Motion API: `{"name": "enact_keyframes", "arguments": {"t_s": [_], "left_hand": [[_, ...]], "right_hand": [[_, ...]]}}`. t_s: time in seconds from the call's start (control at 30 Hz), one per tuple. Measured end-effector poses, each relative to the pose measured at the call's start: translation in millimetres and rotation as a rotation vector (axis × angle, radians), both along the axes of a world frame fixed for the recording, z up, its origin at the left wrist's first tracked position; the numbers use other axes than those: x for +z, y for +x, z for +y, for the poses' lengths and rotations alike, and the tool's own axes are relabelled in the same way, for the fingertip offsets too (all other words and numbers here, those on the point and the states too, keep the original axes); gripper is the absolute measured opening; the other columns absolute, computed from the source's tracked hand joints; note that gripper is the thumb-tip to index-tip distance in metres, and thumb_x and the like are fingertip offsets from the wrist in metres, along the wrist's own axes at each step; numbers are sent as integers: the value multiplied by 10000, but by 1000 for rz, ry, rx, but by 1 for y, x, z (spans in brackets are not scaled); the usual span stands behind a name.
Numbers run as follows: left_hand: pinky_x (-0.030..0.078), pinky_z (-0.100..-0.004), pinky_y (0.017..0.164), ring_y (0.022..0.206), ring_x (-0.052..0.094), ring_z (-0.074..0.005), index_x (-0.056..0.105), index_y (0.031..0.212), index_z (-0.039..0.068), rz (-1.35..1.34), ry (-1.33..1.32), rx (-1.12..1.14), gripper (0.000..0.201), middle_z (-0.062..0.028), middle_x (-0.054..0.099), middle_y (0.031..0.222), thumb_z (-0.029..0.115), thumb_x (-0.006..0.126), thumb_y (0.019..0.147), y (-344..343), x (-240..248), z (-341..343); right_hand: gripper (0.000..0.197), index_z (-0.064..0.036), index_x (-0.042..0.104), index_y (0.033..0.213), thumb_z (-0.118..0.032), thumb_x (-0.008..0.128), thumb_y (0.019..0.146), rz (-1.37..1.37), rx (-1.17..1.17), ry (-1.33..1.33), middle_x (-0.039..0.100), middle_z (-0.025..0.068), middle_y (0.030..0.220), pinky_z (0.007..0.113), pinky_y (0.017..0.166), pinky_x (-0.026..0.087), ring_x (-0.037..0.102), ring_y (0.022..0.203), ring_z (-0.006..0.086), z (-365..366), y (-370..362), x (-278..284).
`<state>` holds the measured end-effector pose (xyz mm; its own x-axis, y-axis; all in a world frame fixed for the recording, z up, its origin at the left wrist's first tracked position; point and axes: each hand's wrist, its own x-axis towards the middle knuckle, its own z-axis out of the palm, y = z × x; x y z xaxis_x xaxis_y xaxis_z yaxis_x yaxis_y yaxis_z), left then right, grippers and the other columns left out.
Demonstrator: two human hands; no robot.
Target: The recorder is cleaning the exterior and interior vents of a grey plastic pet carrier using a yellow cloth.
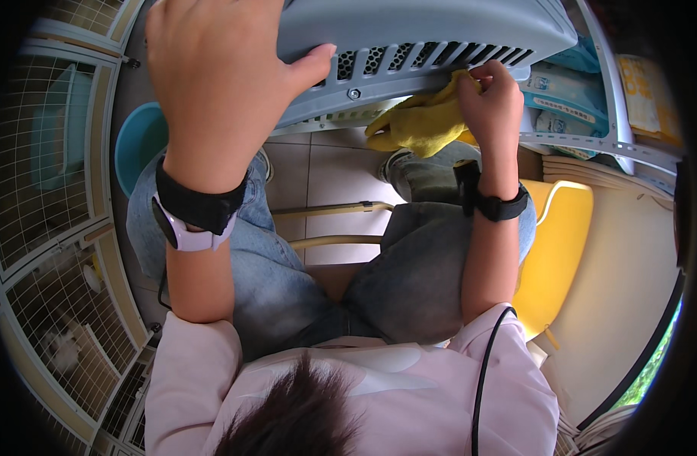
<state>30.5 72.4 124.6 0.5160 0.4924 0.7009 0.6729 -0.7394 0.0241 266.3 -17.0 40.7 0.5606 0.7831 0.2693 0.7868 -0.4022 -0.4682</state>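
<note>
A grey plastic pet carrier (439, 29) with a row of slots spans the top of the view, its near side raised above the floor. My left hand (215, 72) holds it at the left, with the thumb stretched along its slotted side; the other fingers run out of the picture. A yellow cloth (420, 125) hangs bunched under the carrier's right lower edge. Closed around that cloth, my right hand (491, 99) presses close to the rim. A metal bolt (354, 93) shows below the slots.
Wire cages (52, 159) line the left side. Beside my left leg stands a turquoise bucket (139, 144). On the right are a shelf (591, 143) with blue packages (565, 99) and a yellow chair (561, 251). Tan metal bars (337, 242) cross the tiled floor between my legs.
</note>
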Motion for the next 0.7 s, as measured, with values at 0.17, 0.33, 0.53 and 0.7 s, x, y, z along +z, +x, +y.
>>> {"name": "enact_keyframes", "arguments": {"t_s": [0.17, 0.33, 0.53, 0.7], "left_hand": [[378, -366, 874, 978, 499, -256, 565, 1062, 68, 15, 17, 16, 605, -63, 579, 1089, 162, 761, 497, 1, 1, -1], [386, -367, 865, 972, 501, -256, 566, 1060, 67, 9, 15, 13, 612, -64, 580, 1085, 156, 767, 488, 2, 1, -1], [388, -363, 861, 968, 502, -254, 566, 1058, 67, -24, -7, 5, 613, -66, 581, 1078, 149, 764, 484, 2, 1, -2], [386, -362, 859, 963, 504, -254, 566, 1061, 69, 57, -45, 73, 612, -66, 581, 1074, 148, 758, 486, 3, 2, -3]], "right_hand": [[212, -14, 597, 801, -203, 617, 708, 17, -33, -7, 613, 163, 651, 358, 604, 485, 619, 633, 331, 1, 1, 2], [213, -4, 595, 802, -194, 618, 709, 46, 10, 48, 614, 166, 660, 361, 599, 484, 619, 633, 325, 0, 4, -2], [193, 4, 584, 789, -167, 635, 716, 34, 96, 94, 617, 168, 668, 370, 601, 489, 620, 640, 329, 0, -3, -5], [170, -14, 570, 792, -148, 650, 726, 135, 186, 83, 622, 166, 673, 383, 595, 492, 617, 627, 341, -1, -27, -4]]}}
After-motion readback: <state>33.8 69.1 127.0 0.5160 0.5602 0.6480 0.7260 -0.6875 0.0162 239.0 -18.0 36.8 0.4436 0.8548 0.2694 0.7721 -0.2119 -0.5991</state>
